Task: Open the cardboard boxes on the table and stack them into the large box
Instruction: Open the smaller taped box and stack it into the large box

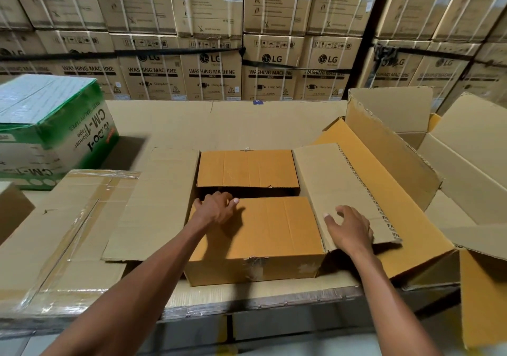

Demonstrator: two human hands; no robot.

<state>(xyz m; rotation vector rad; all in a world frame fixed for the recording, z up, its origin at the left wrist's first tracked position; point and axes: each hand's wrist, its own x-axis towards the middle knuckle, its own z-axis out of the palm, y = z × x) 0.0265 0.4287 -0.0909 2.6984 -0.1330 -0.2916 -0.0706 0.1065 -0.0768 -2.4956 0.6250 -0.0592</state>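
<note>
A brown cardboard box [255,268] sits on the table in front of me with its flaps spread. The near inner flap [274,226] lies almost flat, and the far inner flap [247,167] is folded down too, with a dark gap between them. My left hand [215,207] curls over the far left edge of the near flap, fingers at the gap. My right hand [348,228] rests with spread fingers on the right outer flap [329,180]. The left outer flap [156,205] lies spread outward. A large open box [466,169] stands at the right.
A taped flat carton [63,235] lies to the left on the table. A green and white tape box [52,125] stands at the back left. Stacked washing machine cartons [211,73] wall off the back. The table's front edge [247,306] is close to me.
</note>
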